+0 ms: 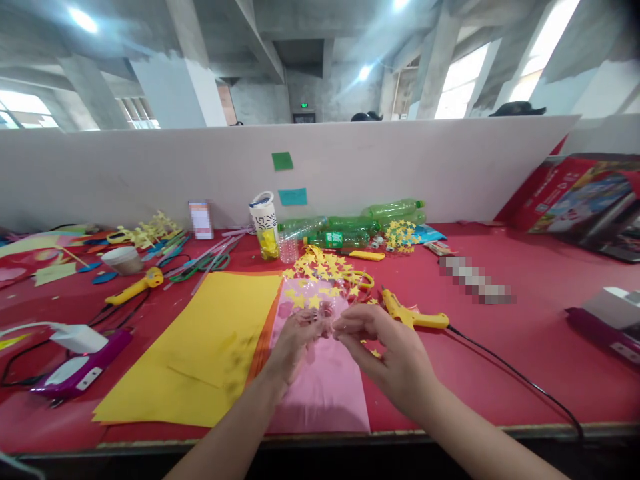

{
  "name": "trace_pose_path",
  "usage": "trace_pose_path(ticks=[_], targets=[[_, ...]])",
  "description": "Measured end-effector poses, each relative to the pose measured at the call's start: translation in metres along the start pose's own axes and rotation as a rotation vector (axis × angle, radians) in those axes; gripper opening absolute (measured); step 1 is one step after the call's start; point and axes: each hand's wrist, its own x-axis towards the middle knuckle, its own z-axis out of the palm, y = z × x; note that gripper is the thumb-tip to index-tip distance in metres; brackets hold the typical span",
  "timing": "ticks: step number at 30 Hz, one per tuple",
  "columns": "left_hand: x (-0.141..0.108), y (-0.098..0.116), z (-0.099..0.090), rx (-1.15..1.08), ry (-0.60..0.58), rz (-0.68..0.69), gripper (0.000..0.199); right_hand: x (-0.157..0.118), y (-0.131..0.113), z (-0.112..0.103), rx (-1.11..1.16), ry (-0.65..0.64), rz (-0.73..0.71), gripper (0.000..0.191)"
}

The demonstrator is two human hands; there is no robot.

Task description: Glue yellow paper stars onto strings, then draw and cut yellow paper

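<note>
Over a pink sheet [320, 393], my two hands meet fingertip to fingertip. My left hand [296, 333] is closed on a small clear, shiny plastic piece [327, 311], whose exact kind I cannot make out. The fingers of my right hand [383, 347] are pinched together at that piece's right side; whatever lies between them is too small to tell. Just beyond the hands lie yellow paper stars [313, 302], some on the pink sheet and more heaped behind it. A yellow glue gun [413, 315] rests right of my right hand.
Yellow sheets [200, 347] lie to the left, with a second glue gun [135, 287] and green-handled scissors [207, 267] beyond. Green plastic bottles [345, 233], a white-and-yellow cup [264, 227] and a yellow cutter [367, 255] are farther back. Power strips [85, 370] sit at both sides.
</note>
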Motion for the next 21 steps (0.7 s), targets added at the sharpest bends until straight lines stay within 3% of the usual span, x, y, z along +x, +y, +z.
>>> trace_pose_path(ticks=[21], targets=[[0.0014, -0.0006, -0.001, -0.014, -0.013, -0.006, 0.018, -0.001, -0.0017, -0.0026, -0.037, 0.029, -0.018, 0.016]])
